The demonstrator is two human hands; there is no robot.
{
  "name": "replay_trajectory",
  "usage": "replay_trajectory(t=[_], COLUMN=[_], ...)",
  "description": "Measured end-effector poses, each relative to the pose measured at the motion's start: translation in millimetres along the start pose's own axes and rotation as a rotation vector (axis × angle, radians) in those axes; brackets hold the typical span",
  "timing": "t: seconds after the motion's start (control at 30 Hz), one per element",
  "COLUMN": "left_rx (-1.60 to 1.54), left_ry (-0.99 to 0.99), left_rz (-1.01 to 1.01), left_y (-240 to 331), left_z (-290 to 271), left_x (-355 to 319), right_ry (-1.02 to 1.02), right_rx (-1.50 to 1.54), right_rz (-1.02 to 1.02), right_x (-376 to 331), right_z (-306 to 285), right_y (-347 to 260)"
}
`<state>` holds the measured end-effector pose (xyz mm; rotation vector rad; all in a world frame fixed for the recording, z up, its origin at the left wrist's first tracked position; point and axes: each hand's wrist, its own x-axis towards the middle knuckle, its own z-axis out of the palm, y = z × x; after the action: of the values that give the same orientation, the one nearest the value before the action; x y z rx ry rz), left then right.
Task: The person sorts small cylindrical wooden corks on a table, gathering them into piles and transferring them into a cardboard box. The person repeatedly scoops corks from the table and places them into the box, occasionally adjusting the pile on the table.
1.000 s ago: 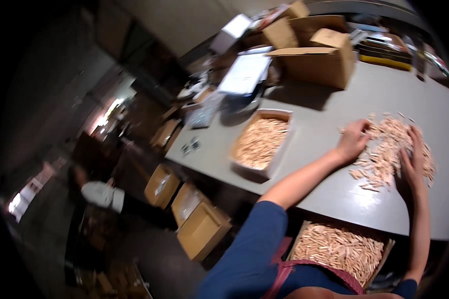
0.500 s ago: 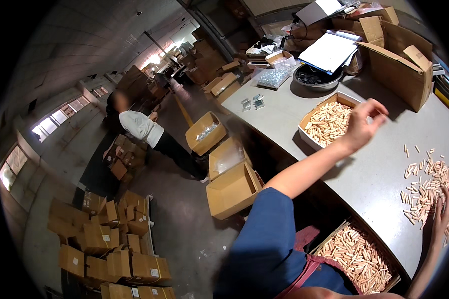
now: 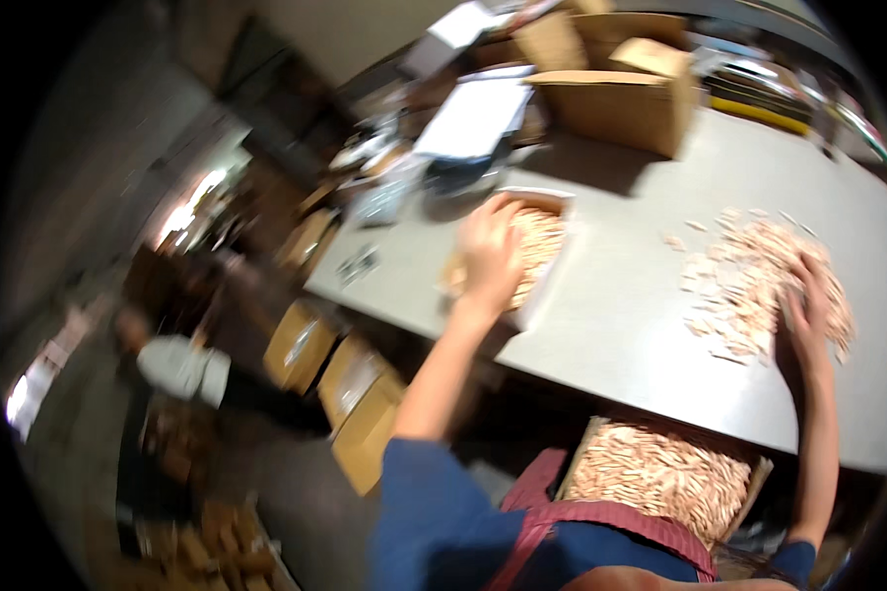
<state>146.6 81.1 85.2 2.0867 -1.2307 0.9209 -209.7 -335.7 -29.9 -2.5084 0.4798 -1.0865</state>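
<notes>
While we look down through the head camera, our left hand (image 3: 490, 251) hangs over the shallow tray (image 3: 554, 258) of small wooden pieces on the grey table (image 3: 611, 325); motion blur hides whether its fingers are spread or pinched. Our right hand (image 3: 803, 320) lies flat and spread on the near edge of the loose pile of wooden pieces (image 3: 759, 281) farther right on the table. Below the table edge, a box of wooden pieces (image 3: 665, 473) sits close to our red apron (image 3: 601, 527). An open cardboard box (image 3: 616, 84) stands at the far side, and a person in a white top (image 3: 177, 366) bends near cartons on the floor at left.
</notes>
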Motion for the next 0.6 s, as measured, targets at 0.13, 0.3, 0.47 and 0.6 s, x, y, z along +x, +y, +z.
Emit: replay_trajectory(t=[0.13,0.3,0.47,0.6], left_rx=[-0.171,-0.282,-0.352,-0.62], left_ry=[-0.297,-0.58,-0.632,-0.63], left_rz=[0.19,-0.021,-0.008,0.122], left_y=[81,122,141,168], left_z=[40,148,215,241], left_x=[-8,-14,26,51], right_ry=[0.106,0.185,0.17,0.141], right_rx=[0.004,-0.008,-0.025,0.042], right_rz=[0.053,0.265,0.38,0.333], right_x=[13,12,14,15], right_z=[-7,-8,-13,-16], right_y=[-3,20,18,10])
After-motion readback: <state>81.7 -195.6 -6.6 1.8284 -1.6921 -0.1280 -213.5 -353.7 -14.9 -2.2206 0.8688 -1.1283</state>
